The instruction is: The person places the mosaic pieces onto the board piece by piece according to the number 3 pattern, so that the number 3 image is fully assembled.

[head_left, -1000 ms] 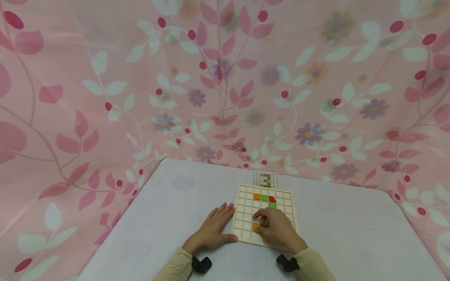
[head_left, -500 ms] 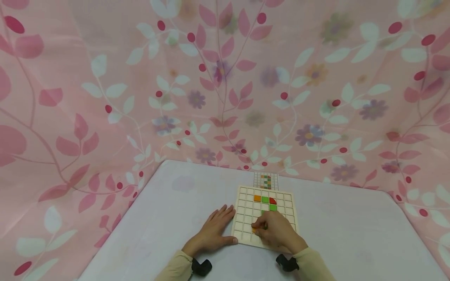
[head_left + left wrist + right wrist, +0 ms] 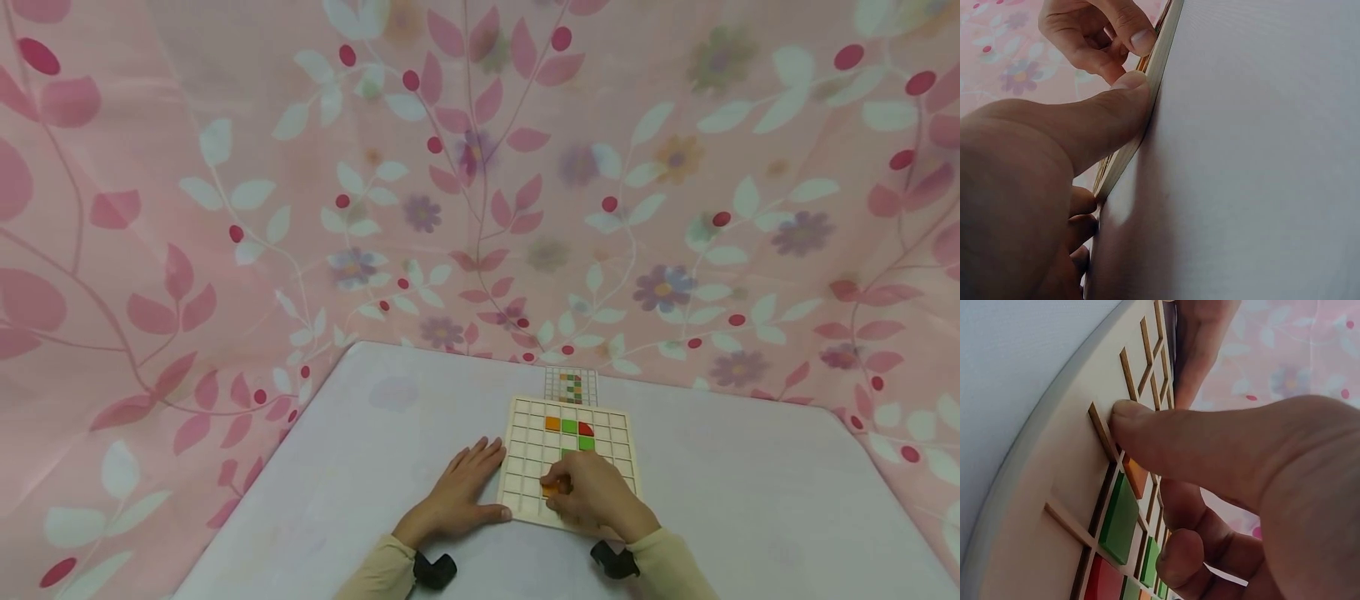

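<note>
A pale wooden grid board [image 3: 519, 483] lies on the table, its cells partly filled with coloured tiles. My right hand [image 3: 596, 493] is over its lower part, thumb and index finger pinching around an orange tile [image 3: 1137, 477] low in the grid. Close by in the right wrist view are a green tile [image 3: 1120, 519] and a red tile [image 3: 1104, 580]. Farther up sit another orange tile [image 3: 552, 423], a green one [image 3: 570, 427] and a red quarter-round piece [image 3: 586, 429]. My left hand [image 3: 459, 493] rests with fingers extended against the board's left edge, thumb touching its lower left corner.
Behind the board lies a printed grid card [image 3: 552, 387] with a small coloured pattern. A white cloth covers the table [image 3: 390, 437]. Pink floral fabric [image 3: 480, 208] hangs at the back and sides.
My right thumb and index finger have closed in around the lower orange tile, shifting slightly down and left. The left hand keeps its place at the board's edge.
</note>
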Demonstrator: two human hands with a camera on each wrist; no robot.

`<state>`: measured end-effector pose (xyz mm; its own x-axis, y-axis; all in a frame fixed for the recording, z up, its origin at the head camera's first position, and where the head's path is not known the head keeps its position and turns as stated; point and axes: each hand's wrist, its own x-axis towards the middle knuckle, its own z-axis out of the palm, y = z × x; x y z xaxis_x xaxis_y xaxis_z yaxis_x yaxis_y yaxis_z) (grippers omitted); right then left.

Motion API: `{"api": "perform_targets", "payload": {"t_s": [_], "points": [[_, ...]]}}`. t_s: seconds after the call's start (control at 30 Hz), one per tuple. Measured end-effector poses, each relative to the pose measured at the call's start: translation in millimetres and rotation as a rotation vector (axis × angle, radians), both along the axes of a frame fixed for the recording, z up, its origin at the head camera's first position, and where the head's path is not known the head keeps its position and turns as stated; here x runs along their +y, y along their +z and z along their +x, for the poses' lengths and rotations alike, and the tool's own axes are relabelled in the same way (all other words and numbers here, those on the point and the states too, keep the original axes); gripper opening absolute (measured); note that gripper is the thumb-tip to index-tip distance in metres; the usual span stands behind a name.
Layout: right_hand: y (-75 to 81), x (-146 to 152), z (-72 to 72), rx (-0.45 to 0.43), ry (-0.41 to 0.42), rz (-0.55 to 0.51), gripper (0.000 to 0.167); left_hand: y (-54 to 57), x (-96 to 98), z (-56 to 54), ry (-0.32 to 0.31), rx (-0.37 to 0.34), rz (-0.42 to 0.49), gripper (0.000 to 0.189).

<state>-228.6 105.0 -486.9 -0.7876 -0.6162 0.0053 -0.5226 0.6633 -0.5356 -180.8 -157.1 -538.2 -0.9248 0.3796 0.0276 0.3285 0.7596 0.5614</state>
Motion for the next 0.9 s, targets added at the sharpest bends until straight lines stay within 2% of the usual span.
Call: {"api": "perform_targets", "payload": {"t_s": [0.27,0.43,0.67,0.9], "points": [[-1.0,0.8,0.5,-0.016,0.002,-0.011,0.019,1.0,1.7,2.4,-0.002,0.001,0.000,0.096],[-1.3,-2.9,-1.3,-0.003,0.007,-0.008,0.018,0.7,-2.4,1.4,-0.001,0.027,-0.020,0.095],[1.2,-4.7,-2.4,0.011,0.003,-0.003,0.017,3.4,-3.3,-1.3,-0.002,0.022,0.012,0.095],[-2.1,0.1,-2.3,-0.076,0.001,-0.017,0.016,-2.3,-0.2,-0.5,-0.010,0.017,0.010,0.096]]}}
